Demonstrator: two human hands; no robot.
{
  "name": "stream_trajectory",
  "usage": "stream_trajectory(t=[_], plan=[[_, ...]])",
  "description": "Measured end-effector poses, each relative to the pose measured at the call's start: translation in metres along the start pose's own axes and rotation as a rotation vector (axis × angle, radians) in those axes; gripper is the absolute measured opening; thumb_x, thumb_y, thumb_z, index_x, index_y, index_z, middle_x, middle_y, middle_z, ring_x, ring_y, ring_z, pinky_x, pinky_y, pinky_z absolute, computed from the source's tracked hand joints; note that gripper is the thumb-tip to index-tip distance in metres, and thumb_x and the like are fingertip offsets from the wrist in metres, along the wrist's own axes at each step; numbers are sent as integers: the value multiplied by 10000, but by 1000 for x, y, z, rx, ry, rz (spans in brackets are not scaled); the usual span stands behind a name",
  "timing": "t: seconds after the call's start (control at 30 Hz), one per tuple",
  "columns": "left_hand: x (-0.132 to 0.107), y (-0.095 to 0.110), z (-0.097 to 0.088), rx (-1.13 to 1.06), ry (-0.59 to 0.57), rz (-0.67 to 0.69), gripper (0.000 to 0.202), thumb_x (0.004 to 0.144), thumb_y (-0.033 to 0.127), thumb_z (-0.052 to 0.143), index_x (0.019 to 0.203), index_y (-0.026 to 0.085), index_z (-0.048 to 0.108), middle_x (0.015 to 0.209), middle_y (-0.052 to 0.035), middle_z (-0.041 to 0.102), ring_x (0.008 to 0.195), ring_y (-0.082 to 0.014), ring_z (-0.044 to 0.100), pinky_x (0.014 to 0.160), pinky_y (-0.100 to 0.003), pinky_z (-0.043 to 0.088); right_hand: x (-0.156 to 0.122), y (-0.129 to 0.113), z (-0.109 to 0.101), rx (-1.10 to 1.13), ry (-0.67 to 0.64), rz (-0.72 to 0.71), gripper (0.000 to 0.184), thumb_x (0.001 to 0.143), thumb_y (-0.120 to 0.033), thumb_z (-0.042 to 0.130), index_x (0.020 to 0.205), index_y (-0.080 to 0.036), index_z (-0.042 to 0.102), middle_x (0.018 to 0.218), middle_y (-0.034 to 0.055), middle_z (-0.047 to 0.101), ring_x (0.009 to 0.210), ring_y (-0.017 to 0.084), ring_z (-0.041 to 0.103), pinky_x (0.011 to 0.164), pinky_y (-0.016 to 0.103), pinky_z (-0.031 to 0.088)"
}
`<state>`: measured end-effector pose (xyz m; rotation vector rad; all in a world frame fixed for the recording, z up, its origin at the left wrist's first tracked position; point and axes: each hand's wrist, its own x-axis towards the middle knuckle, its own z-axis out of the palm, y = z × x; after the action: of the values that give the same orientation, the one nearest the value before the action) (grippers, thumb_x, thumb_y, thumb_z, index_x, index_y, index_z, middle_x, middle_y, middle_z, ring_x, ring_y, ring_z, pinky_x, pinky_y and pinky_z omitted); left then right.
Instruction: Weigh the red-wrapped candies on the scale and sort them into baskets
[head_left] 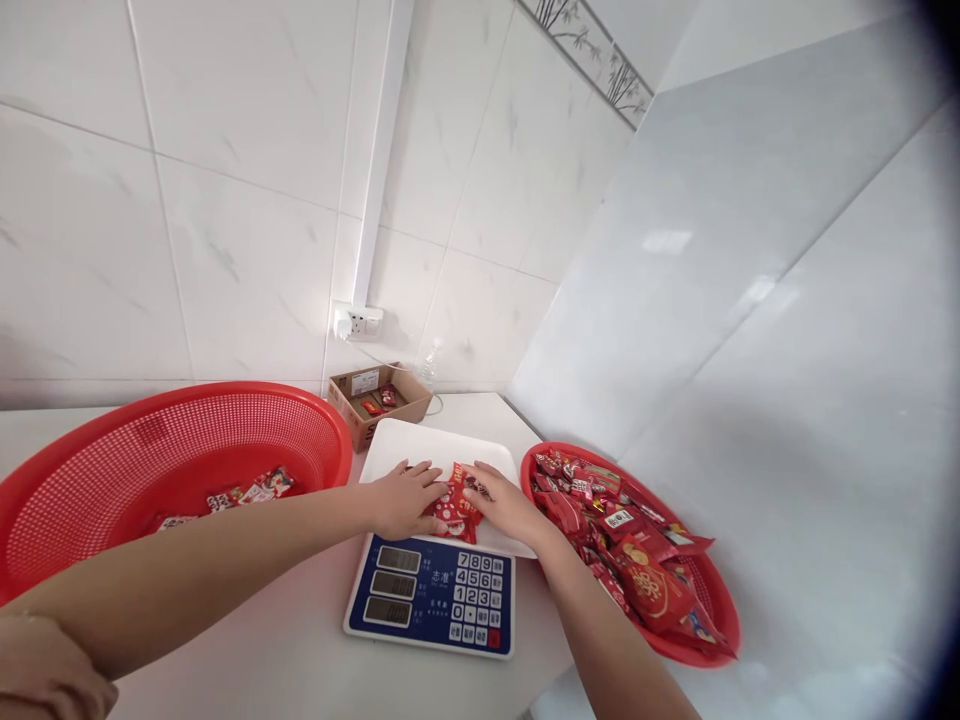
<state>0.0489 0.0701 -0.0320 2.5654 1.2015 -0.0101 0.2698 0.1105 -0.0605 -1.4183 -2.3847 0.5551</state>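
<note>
Both hands are at the white pan (pixel 409 440) of a digital scale with a blue keypad panel (pixel 433 620). My left hand (pixel 405 500) grips the left side of some red snack packets (pixel 456 508), fingers curved over them. From the other side, my right hand (pixel 504 503) holds the same packets, its thumb on the wrapper. Palms and fingers hide part of the packets, so how many there are I cannot tell. The packets lie on or just above the pan. The scale's displays are too faint to read fully.
At left stands a large red perforated basket (pixel 225 405) with a few packets (pixel 259 490) inside. A red basket (pixel 724 600) at right is heaped with red packets (pixel 649 580). Behind the scale are a cardboard box (pixel 365 428), a clear bottle (pixel 430 365) and a wall socket (pixel 365 322).
</note>
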Motion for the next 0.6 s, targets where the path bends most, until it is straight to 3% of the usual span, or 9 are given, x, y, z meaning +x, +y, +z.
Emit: stream_trajectory(t=[0.2,0.4,0.5,0.6], plan=[[-5,-2,0,24,3,-16,635,911,530,412,1440,188,335,1553,-199,243,1446,-352,157,1107,-606,191,-8,-14,7,66,-42,-70,514,870,-386,535,1343,-186,526,1497,125,384,1412,242,284,1157,466,223],[-8,-7,-1,45,-11,-24,557,928,389,432,1447,219,326,1558,-174,254,1442,-334,192,1108,-569,237,-9,-22,1,176,-26,-108,311,865,-305,527,1140,-194,620,1305,99,588,1200,213,539,1054,410,386],[-7,-8,-1,48,-21,-35,613,908,385,475,1466,211,292,1564,-171,236,1440,-332,196,1119,-536,240,-9,-24,2,194,-15,-116,371,855,-306,538,1214,-213,562,1257,82,613,1143,206,572,1013,403,423],[-12,-7,-8,37,-16,-57,703,899,465,482,1494,192,225,1575,-174,186,1447,-322,167,1134,-496,234,-11,-23,3,156,48,-120,494,852,-327,543,1328,-208,486,1373,108,524,1252,217,494,1073,418,371]])
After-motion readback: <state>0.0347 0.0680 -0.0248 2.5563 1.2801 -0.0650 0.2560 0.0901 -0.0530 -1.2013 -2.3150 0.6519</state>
